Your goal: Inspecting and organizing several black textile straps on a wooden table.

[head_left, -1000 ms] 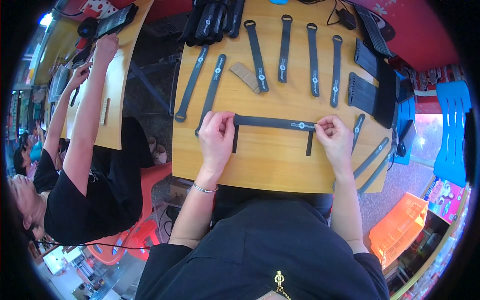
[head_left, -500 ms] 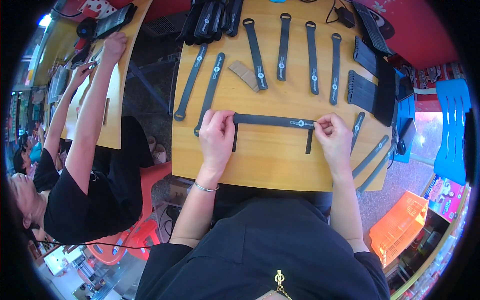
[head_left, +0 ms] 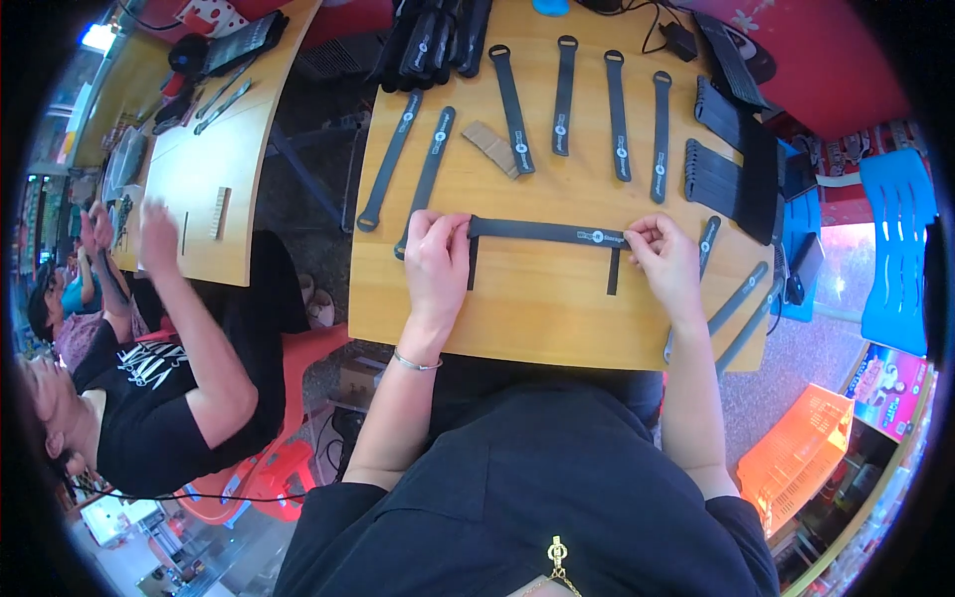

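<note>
A dark grey fabric strap (head_left: 537, 230) with a pale printed mark is stretched level between my two hands. My left hand (head_left: 438, 264) pinches its left end, and my right hand (head_left: 665, 264) pinches the other end between thumb and fingertips. Under its two ends, a short black strip (head_left: 472, 267) and a similar black strip (head_left: 613, 273) lie on the wooden table (head_left: 537, 323). Beyond my left hand lie a loop-ended strap (head_left: 430, 174) and another strap (head_left: 390, 164). Right of my right hand, more straps (head_left: 738, 298) lie slanting near the table edge.
Several loop-ended straps (head_left: 564, 95) and a cardboard piece (head_left: 489, 149) lie farther back. A strap bundle (head_left: 430, 40) is at the back left, stacked straps (head_left: 713, 171) at right. An orange crate (head_left: 796, 453) stands lower right. A co-worker (head_left: 169, 408) sits left at another table (head_left: 261, 129).
My hands keep the strap stretched in nearly the same place; the view has shifted slightly. The co-worker's arms have drawn back from the far part of the other table.
</note>
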`<action>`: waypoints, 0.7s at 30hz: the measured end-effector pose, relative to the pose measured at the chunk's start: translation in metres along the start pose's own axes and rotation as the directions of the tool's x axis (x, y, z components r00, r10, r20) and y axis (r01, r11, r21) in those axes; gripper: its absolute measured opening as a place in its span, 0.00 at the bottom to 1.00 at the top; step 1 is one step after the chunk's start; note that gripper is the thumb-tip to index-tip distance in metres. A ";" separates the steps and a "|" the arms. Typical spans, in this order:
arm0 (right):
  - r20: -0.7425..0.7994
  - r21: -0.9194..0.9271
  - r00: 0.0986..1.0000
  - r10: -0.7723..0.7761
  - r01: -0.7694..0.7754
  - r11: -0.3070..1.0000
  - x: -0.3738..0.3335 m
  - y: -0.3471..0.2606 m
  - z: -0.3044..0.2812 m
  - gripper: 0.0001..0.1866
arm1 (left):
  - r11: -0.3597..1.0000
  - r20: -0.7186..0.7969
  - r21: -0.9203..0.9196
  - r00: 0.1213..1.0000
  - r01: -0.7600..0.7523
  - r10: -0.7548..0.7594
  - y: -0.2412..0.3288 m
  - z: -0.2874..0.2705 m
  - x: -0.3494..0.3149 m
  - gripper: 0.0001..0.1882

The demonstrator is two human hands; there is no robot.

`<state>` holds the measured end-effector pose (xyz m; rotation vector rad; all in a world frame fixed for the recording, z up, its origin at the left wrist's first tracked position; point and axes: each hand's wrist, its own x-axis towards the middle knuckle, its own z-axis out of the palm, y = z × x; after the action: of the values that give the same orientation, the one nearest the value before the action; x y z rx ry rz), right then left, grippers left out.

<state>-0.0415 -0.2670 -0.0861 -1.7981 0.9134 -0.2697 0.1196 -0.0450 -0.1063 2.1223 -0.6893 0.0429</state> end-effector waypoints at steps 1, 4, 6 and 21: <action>0.013 0.011 1.000 0.012 -0.012 1.000 0.000 -0.001 -0.001 0.06 | 1.000 0.014 -0.002 1.000 0.007 -0.007 0.001 -0.001 0.000 0.06; -0.038 0.104 0.999 0.016 -0.012 0.994 -0.004 -0.008 -0.003 0.05 | 0.999 -0.074 -0.031 0.997 -0.027 0.025 0.006 -0.002 -0.003 0.07; -0.084 -0.008 0.991 -0.105 0.105 0.994 -0.009 -0.014 -0.003 0.06 | 0.995 -0.062 0.007 0.993 -0.102 0.103 0.015 -0.008 -0.010 0.09; 0.353 -0.633 0.819 -0.453 0.566 0.529 -0.055 -0.022 0.061 0.34 | 0.769 0.545 0.376 0.795 -0.517 0.268 0.031 -0.002 -0.024 0.32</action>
<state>-0.0342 -0.1825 -0.0793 -2.7936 0.3380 -0.1402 0.0843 -0.0463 -0.0888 2.4664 -1.5795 -0.0562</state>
